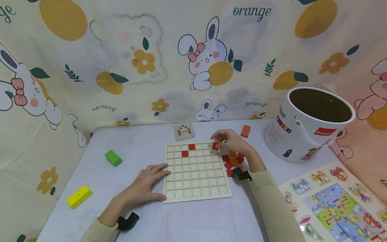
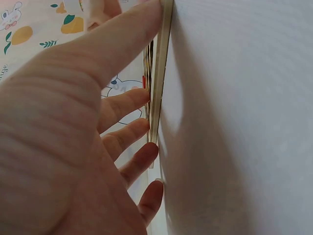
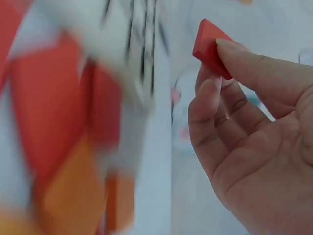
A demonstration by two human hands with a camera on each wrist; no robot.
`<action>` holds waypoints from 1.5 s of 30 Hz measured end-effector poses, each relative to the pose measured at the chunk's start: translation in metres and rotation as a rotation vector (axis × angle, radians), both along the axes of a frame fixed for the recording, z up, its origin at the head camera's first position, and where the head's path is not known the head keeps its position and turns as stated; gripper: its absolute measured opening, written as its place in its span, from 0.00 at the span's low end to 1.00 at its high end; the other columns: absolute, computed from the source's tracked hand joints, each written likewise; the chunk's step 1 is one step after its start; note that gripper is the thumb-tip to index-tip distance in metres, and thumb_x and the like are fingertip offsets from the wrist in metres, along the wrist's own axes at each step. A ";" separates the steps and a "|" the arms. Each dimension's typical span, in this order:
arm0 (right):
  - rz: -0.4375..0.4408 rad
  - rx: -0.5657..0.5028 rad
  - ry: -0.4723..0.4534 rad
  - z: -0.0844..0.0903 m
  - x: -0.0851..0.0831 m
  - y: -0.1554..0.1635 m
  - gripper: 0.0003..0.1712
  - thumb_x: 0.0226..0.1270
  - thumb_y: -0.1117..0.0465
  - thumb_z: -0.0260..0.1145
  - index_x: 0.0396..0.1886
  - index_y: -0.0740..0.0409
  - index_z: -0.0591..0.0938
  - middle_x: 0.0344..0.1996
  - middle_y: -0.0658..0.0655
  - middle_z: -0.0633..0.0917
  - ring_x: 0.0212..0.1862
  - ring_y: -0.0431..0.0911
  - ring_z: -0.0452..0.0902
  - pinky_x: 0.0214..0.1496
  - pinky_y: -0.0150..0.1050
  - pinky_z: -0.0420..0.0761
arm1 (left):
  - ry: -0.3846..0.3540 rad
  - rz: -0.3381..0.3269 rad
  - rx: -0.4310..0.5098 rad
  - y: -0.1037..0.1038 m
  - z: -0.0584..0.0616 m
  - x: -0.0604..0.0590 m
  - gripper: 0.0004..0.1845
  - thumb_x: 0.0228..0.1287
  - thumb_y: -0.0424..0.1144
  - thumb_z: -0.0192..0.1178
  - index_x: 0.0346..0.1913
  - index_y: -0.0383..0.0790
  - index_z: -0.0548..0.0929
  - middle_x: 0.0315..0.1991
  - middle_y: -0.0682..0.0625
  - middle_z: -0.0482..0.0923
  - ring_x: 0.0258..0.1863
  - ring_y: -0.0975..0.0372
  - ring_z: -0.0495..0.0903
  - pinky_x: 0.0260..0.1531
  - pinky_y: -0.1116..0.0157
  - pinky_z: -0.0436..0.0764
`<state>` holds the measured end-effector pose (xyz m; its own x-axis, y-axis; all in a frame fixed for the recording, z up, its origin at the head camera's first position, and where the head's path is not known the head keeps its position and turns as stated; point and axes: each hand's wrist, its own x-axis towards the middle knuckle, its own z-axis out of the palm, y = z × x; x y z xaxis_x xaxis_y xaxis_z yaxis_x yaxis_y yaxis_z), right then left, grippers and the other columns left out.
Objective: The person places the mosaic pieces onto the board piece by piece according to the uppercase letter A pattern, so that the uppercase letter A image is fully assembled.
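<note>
Red tile (image 3: 208, 46) feels light and hard; my right hand (image 1: 231, 143) pinches its edges, my left hand (image 1: 148, 183) lies flat steadying the grid board (image 1: 196, 173).

Green block (image 1: 113, 157) and yellow block (image 1: 79, 196) off to my left; white bucket (image 1: 305, 125) far right; animal puzzle (image 1: 338, 201) beside me.

Both arms: pale beige long sleeves, bare hands. Black wrist-mounted camera unit (image 1: 127, 222) on each forearm.
</note>
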<state>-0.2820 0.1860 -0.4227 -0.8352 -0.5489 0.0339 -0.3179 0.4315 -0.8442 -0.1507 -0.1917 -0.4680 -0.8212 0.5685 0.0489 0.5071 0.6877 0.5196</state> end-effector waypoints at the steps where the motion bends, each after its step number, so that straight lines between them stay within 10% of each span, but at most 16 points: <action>1: 0.021 -0.017 -0.015 0.001 -0.001 -0.007 0.16 0.63 0.74 0.65 0.51 0.70 0.82 0.39 0.62 0.82 0.41 0.55 0.76 0.46 0.41 0.78 | -0.002 0.000 -0.001 0.000 0.000 0.000 0.47 0.47 0.68 0.70 0.69 0.48 0.74 0.76 0.48 0.59 0.70 0.51 0.60 0.59 0.43 0.63; 11: 0.099 -0.004 -0.108 -0.014 -0.013 -0.059 0.13 0.62 0.78 0.65 0.47 0.72 0.83 0.31 0.60 0.81 0.34 0.48 0.76 0.38 0.38 0.79 | -0.007 -0.013 -0.004 0.001 0.001 -0.002 0.47 0.48 0.69 0.70 0.69 0.49 0.74 0.76 0.49 0.59 0.70 0.51 0.60 0.59 0.42 0.62; 32: 0.086 0.135 -0.003 -0.018 -0.008 -0.059 0.09 0.60 0.75 0.69 0.40 0.67 0.87 0.33 0.57 0.83 0.35 0.45 0.75 0.40 0.37 0.76 | -0.008 -0.013 -0.006 0.000 0.001 -0.001 0.46 0.48 0.68 0.70 0.69 0.49 0.74 0.76 0.49 0.59 0.70 0.52 0.60 0.59 0.45 0.63; 45: 0.027 0.188 -0.077 0.011 0.007 0.042 0.26 0.61 0.69 0.67 0.61 0.65 0.78 0.53 0.64 0.82 0.57 0.58 0.74 0.59 0.57 0.73 | 0.011 -0.007 -0.007 -0.001 -0.001 0.000 0.47 0.48 0.68 0.70 0.69 0.48 0.74 0.76 0.48 0.59 0.70 0.51 0.61 0.59 0.45 0.63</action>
<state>-0.2746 0.2283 -0.4122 -0.8165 -0.5615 -0.1345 -0.2688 0.5759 -0.7721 -0.1502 -0.1928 -0.4685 -0.8164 0.5749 0.0542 0.5180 0.6875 0.5090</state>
